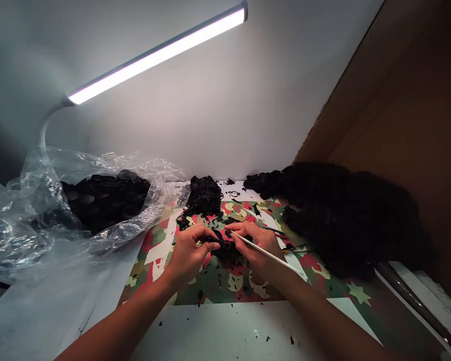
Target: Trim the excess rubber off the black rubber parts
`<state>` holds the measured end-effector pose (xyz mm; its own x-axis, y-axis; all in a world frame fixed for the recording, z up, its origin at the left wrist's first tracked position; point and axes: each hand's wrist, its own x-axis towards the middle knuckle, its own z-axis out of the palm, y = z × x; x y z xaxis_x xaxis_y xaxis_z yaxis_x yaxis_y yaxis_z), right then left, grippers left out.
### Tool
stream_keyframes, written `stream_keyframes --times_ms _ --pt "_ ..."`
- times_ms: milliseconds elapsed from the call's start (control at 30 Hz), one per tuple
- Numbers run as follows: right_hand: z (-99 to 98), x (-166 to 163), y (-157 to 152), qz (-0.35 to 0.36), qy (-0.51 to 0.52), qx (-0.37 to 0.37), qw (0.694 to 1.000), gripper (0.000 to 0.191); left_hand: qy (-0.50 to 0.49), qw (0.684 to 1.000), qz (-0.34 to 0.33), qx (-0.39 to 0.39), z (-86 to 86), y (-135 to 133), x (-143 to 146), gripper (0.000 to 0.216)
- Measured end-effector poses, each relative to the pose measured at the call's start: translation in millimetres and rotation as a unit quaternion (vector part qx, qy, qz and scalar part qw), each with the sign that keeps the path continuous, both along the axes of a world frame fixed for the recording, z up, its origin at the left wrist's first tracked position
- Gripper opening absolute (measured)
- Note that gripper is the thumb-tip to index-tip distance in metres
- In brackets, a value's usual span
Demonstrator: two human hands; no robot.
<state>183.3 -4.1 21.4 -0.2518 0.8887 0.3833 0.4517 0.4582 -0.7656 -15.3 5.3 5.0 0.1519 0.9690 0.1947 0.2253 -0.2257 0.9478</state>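
My left hand (195,248) pinches a small black disc-like piece (215,239) between thumb and fingers, above the patterned sheet. Close by on the right, my right hand (257,245) is closed around a thin white stick-like tool (265,250), whose tip points toward the black piece. Whether the tip touches the piece, I cannot tell. Dark scraps (229,249) lie beneath and between the hands. Farther back stands a heap of black pieces (205,194).
An open clear plastic bag (161,183) at left holds many black discs (105,198). A large black pile (346,215) fills the right side beside a cardboard panel (406,100). A lit tube lamp (158,55) hangs above. Black crumbs dot the red-green patterned sheet (188,296).
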Motion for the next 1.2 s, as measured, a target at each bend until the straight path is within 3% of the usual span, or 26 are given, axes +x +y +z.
stream_keyframes --times_ms 167,400,700,833,967,1067,1200 --pt "6.7 2.0 -4.6 0.07 0.01 -0.057 0.996 0.016 0.009 1.0 0.01 -0.008 -1.4 0.8 0.2 0.003" --pt "0.4 1.5 -0.6 0.079 -0.007 -0.022 0.997 0.017 0.022 1.0 0.009 -0.006 -2.5 2.0 -0.9 0.002" --pt "-9.9 -5.5 0.9 0.035 -0.059 0.086 0.994 0.016 0.009 0.999 0.015 -0.041 -0.4 -0.2 2.0 0.003" --pt "-6.2 -0.4 5.4 -0.027 -0.031 0.048 0.998 0.012 0.002 1.0 0.011 -0.028 1.2 -1.6 2.8 0.004" --pt "-1.0 1.7 2.6 0.05 0.039 -0.017 0.998 0.016 0.007 0.998 0.005 -0.057 0.0 -1.8 3.0 0.005" --pt "-2.9 -0.8 -0.4 0.086 0.033 -0.015 0.996 0.015 0.025 0.998 0.005 -0.056 -1.3 -1.0 2.6 0.005" --pt "-6.4 -2.4 0.0 0.082 0.008 0.016 0.997 0.016 0.041 0.998 0.01 -0.046 -2.1 -0.2 2.3 0.005"
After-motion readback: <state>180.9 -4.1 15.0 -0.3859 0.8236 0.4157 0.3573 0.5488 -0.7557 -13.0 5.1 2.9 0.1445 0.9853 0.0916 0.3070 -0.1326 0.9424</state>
